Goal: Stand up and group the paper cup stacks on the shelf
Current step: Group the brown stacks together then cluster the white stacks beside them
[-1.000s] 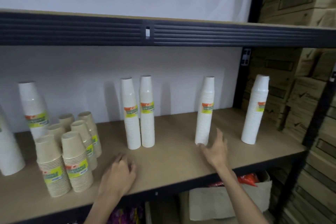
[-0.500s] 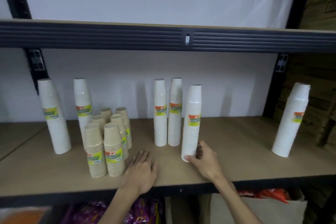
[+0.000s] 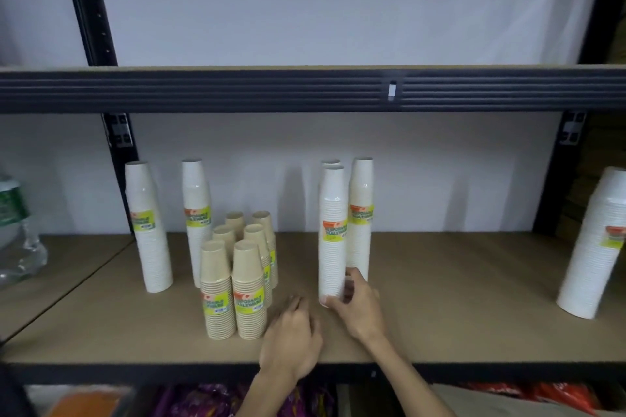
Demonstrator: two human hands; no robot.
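right hand point(image 3: 359, 310) grips the base of a white cup stack point(image 3: 332, 247), upright, just in front of the middle pair point(image 3: 361, 213). left hand point(image 3: 291, 338) rests relaxed on the shelf point(image 3: 457, 315), holding nothing. All visible stacks stand; far-right stack point(image 3: 596, 247) well apart, not yet grouped.

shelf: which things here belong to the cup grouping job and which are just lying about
Job: white stack gripped by the right hand; white pair behind it; two white stacks at left; brown stacks; far-right white stack; left hand resting on the shelf.
Lying about: plastic bottle; purple bags below; orange packets.
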